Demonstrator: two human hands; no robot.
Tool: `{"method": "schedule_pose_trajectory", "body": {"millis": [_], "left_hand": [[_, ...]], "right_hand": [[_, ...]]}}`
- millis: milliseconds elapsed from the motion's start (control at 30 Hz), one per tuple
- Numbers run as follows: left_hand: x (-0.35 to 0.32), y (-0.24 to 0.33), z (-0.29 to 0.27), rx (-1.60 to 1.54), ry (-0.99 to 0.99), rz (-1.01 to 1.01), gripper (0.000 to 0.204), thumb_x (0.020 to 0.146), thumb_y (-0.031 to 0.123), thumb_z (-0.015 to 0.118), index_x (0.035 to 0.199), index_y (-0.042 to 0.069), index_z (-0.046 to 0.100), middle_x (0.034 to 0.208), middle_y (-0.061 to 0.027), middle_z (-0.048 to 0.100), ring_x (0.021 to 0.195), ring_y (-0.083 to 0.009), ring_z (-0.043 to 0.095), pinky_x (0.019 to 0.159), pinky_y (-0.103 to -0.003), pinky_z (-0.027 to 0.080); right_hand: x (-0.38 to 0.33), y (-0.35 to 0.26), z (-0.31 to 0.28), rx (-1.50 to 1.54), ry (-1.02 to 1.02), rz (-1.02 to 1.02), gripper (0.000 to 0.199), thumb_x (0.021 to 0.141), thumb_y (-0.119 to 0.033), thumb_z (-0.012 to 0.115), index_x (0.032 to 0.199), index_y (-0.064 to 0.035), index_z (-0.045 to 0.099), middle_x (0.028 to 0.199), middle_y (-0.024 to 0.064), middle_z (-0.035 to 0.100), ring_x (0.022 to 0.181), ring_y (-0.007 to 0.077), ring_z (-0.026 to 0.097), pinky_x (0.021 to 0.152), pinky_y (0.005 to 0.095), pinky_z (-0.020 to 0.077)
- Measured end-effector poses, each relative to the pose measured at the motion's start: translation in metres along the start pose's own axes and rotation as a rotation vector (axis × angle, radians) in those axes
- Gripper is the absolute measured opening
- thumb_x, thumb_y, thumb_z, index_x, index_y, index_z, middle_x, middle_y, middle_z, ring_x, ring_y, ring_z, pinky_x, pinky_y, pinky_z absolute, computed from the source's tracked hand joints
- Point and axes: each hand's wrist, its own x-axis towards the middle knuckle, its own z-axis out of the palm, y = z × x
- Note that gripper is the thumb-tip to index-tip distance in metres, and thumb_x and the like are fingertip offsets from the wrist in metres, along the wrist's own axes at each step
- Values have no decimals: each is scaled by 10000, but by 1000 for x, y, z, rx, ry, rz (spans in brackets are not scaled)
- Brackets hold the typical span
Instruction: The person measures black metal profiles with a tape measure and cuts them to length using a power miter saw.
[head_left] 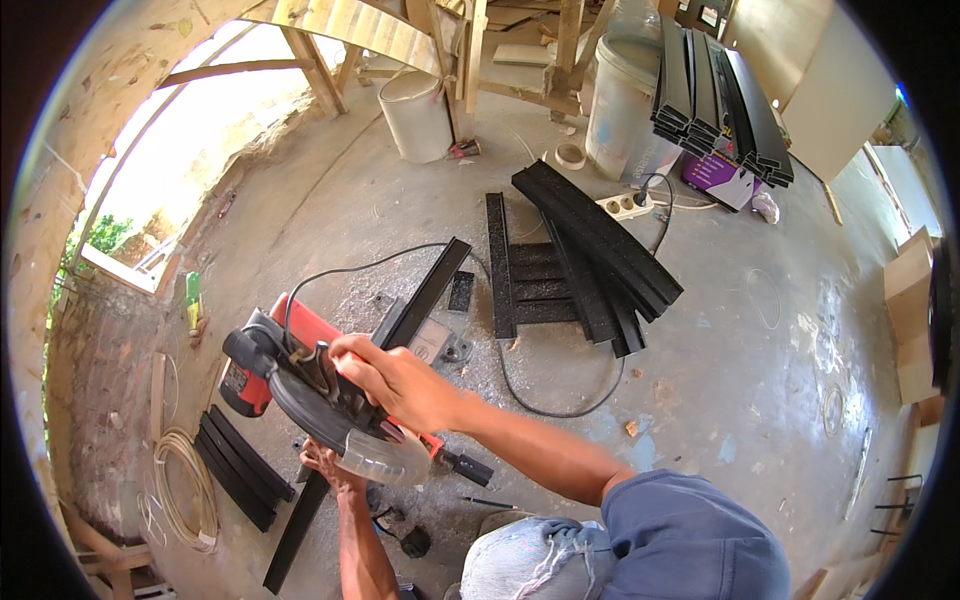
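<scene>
A red and black chop saw (pixel 313 390) stands on the floor in front of me, its blade guard tilted down. My right hand (pixel 400 383) is closed around the saw's handle. Under the saw runs a long black channel profile (pixel 428 290); its near end sticks out toward me at the lower left. My left hand (pixel 335 468) grips this profile beside the guard, its fingers partly hidden by the saw. Just right of the profile's far end lies a short black offcut (pixel 461 291).
Several black profiles (pixel 590 255) lie stacked ahead, near a white power strip (pixel 625 206). More strips (pixel 240 465) and a coiled cable (pixel 185 485) lie left. Buckets (pixel 416 118) and a profile stack on boxes (pixel 715 100) stand farther back. A black cord crosses the floor.
</scene>
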Motion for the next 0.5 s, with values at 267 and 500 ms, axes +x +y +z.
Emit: {"method": "schedule_pose_trajectory", "body": {"millis": [267,500], "left_hand": [[3,21,-11,-339,201,-79,561,711,363,805,1193,105,683,1355,-117,600,1336,-370,416,1093,-585,247],[7,39,-54,-35,-73,0,404,808,188,773,1198,117,695,1422,-213,466,1378,-397,371,1154,-586,219]], "right_hand": [[118,-23,24,-346,-16,-90,475,1077,-357,425,1325,43,488,1144,281,622,695,320,679,768,439,558],[201,-50,24,15,-285,116,452,985,-285,607,1265,62,534,955,166,639,651,192,669,588,355,579]]}}
